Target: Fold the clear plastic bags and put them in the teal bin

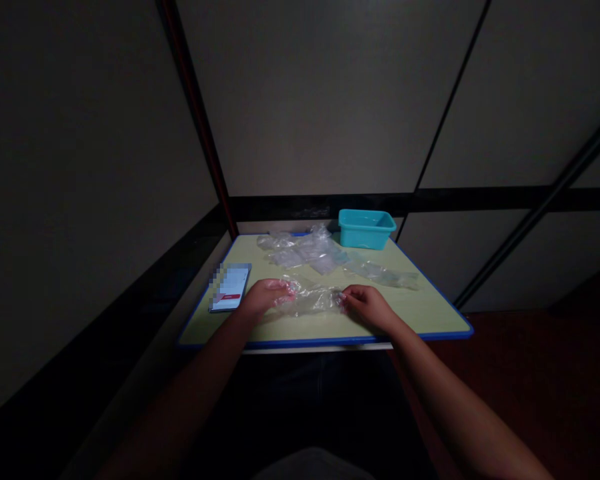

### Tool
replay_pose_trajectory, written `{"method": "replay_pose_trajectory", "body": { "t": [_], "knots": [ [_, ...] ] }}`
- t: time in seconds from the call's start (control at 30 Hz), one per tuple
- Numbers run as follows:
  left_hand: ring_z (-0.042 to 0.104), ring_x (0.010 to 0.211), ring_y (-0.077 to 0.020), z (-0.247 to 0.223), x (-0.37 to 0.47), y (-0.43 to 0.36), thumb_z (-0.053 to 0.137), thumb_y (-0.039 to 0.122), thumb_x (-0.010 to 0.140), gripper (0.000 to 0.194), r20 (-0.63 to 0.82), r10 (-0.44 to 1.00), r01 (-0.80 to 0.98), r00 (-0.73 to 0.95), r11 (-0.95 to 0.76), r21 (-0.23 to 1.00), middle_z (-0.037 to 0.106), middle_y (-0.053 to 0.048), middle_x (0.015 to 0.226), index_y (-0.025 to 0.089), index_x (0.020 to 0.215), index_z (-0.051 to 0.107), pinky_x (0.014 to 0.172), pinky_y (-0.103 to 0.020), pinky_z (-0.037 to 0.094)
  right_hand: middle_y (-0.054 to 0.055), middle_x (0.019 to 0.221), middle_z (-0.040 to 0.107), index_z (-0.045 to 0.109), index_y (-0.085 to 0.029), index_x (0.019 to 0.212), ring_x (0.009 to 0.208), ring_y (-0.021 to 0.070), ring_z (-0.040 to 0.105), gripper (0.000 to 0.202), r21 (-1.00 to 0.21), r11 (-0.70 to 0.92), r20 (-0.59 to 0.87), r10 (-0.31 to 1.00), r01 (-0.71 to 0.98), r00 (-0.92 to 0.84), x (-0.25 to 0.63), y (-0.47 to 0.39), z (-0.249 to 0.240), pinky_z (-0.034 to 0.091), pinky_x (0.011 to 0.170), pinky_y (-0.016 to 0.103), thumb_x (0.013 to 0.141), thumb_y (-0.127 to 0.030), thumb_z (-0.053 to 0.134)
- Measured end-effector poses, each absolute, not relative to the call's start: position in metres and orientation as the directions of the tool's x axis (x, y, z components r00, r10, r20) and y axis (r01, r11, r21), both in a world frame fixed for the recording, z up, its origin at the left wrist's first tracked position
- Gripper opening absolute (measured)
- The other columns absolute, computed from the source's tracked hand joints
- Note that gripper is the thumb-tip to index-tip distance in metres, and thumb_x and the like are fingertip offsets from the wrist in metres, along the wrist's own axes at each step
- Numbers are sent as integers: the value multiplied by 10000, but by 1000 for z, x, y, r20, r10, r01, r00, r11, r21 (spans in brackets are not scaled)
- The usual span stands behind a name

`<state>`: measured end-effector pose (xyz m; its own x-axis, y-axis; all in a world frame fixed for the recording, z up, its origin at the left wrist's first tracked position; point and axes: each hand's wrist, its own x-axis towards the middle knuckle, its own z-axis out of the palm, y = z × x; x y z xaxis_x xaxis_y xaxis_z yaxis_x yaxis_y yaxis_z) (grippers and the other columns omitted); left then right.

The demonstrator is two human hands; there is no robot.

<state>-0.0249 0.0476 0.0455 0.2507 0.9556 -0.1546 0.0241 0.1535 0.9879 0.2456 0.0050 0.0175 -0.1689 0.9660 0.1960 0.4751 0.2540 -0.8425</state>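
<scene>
The left hand (267,295), loosely curled, grips one end of a clear bag (313,301); the right hand (371,307), nearly closed, pinches the other, the bag spanning between them over the surface (410,317).

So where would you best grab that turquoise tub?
The turquoise tub is probably best pinched at its right rim, from above right: it stands upright and open-topped, its rim flares outward, and plastic bags lie to its left.

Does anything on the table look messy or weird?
The clear plastic near the turquoise tub looks messy, crumpled in a loose heap. Blocky squares hide part of the phone. Nothing looks spilled.
</scene>
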Motion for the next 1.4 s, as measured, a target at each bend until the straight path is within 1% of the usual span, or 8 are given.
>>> {"method": "replay_pose_trajectory", "body": {
  "t": [0.3,0.57,0.77,0.93,1.07,1.17,1.23,1.4],
  "knots": [
    [669,767,-228,52,-22,63,796,443,490,377,-109,960,131,257,77,988,730,-82,779,146,698,693,706,-311,482,15,606,629,599,-163,714,523,116,530,288,-848,206,126,973,488,-192,249,19,9,373,496,214,825,-416,517],
    [653,717,-199,52,-21,90,745,377,534,269,-136,941,248,310,58,967,713,-63,738,150,658,671,647,-279,476,19,639,625,589,-164,707,546,131,553,237,-774,263,118,954,576,-276,251,32,26,406,525,233,799,-373,526],
    [639,663,-193,48,-22,107,720,378,537,248,-156,910,325,385,24,945,697,-64,713,156,627,657,602,-283,478,0,605,597,527,-188,677,498,134,582,237,-826,187,-30,928,532,-372,255,42,41,429,508,242,789,-397,520],
    [606,630,-180,46,-22,111,668,417,581,262,-63,924,371,377,-89,925,678,-37,674,162,639,660,590,-276,445,3,616,602,543,-182,691,502,137,582,210,-859,177,-64,894,481,-443,260,48,42,427,495,247,761,-380,545],
    [602,701,-195,42,-20,112,646,414,594,240,15,940,393,341,-157,906,663,-14,665,181,648,652,660,-284,435,-28,533,543,551,-183,705,470,121,542,186,-845,178,-26,928,504,-371,261,47,33,394,464,223,785,-349,522],
    [591,689,-188,41,-16,109,585,461,666,277,55,938,419,342,-204,884,646,-14,669,187,644,623,657,-283,422,-31,530,541,570,-183,707,467,115,525,170,-834,197,-4,932,515,-363,259,42,32,377,458,214,786,-328,525],
    [597,695,-187,40,-14,106,555,486,700,299,82,940,411,332,-223,884,650,-16,691,193,706,613,663,-283,424,-29,540,554,572,-185,696,476,112,517,167,-848,193,2,932,494,-361,257,38,34,371,459,210,777,-327,543],
    [612,685,-191,36,-15,105,564,483,701,492,78,972,388,220,-160,908,660,0,713,200,1103,555,655,-286,438,-28,537,550,586,-185,704,488,112,492,145,-855,185,7,938,485,-345,256,36,38,359,466,209,759,-317,565]
  ]
}}
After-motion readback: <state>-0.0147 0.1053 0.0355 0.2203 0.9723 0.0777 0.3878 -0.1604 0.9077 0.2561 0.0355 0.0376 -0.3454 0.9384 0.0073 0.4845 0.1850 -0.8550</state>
